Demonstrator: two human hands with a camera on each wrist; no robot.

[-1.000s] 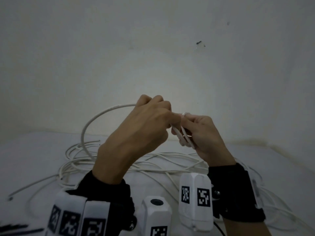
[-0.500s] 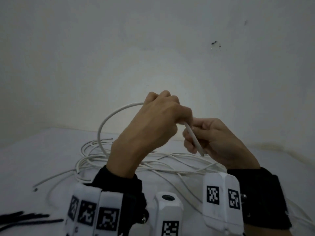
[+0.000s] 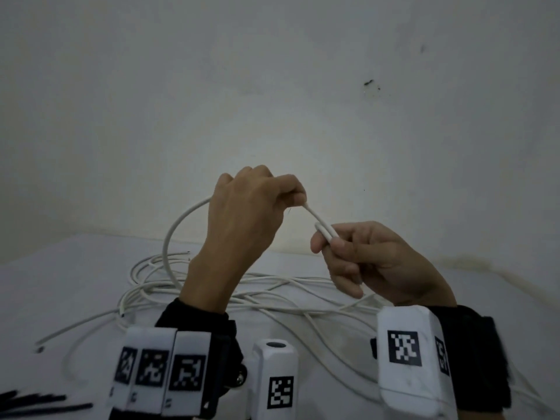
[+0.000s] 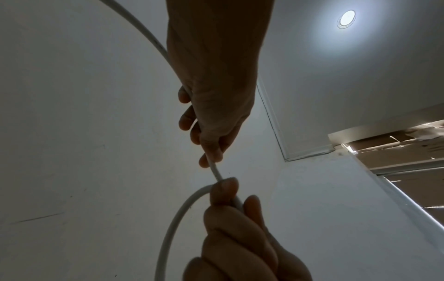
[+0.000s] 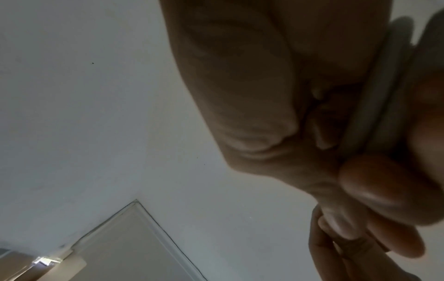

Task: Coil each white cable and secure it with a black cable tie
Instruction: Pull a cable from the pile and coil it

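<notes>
- The left hand (image 3: pixel 242 219) is hovering above the table (image 3: pixel 60 286), fingers curled into a loose fist, thumb and forefinger pinching the white cable (image 3: pixel 313 214) near its folded end.
- The right hand (image 3: pixel 375 259) is sitting just right of the left, a little nearer; its thumb and fingers are clamping a small doubled-over fold of the same cable, the other fingers curled in below.
- A short taut stretch of cable is running between the two hands, which are staying close but apart.
- From the back of the left fist, the cable is arching up and leftward, then dropping to the table.
- In the left wrist view, the cable (image 4: pixel 217 172) is passing from one pinch to the other and looping away below.
- More loose white cables (image 3: pixel 272 286) are lying tangled on the table beyond and under the wrists, strands trailing left and right.
- Black cable ties (image 3: pixel 36 403) are lying at the near left edge, blurred.
</notes>
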